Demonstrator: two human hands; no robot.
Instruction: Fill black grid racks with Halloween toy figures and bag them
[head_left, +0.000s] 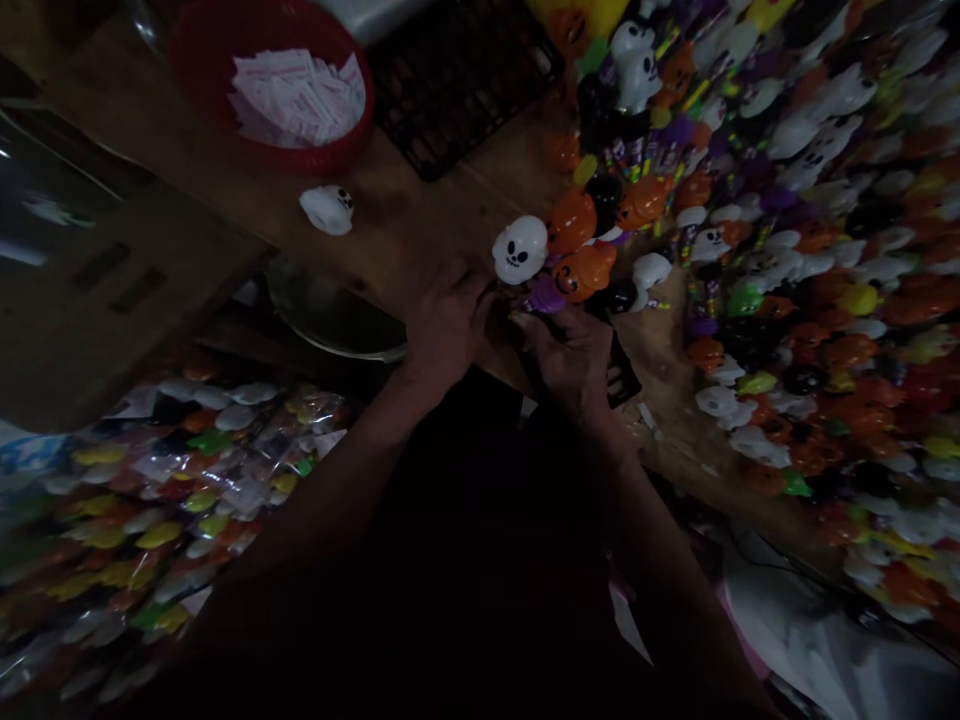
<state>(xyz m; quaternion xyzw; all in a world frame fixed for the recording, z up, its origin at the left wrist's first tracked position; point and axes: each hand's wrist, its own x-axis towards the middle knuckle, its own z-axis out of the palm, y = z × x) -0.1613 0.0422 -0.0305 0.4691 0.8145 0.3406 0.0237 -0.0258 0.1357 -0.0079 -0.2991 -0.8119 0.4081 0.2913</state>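
Note:
My left hand (446,320) is at the table edge with its fingers bent inward. Whatever lies between its fingertips is too dark to make out. Facing it, my right hand (571,360) is closed, its thumb and fingers drawn together just below a purple toy piece (546,297); what it pinches is hidden. Right above the hands are a white skull toy (520,249), an orange pumpkin toy (571,220) and another orange toy with a face (585,272). A black slatted tray (621,372) shows partly behind my right hand.
A red bowl (366,120) of white paper slips (300,95) stands at the upper left, beside a black crate (427,165). One white toy (328,210) lies on the wooden table (480,185). Toys heap (825,350) at the right; bagged toys (225,470) fill the lower left.

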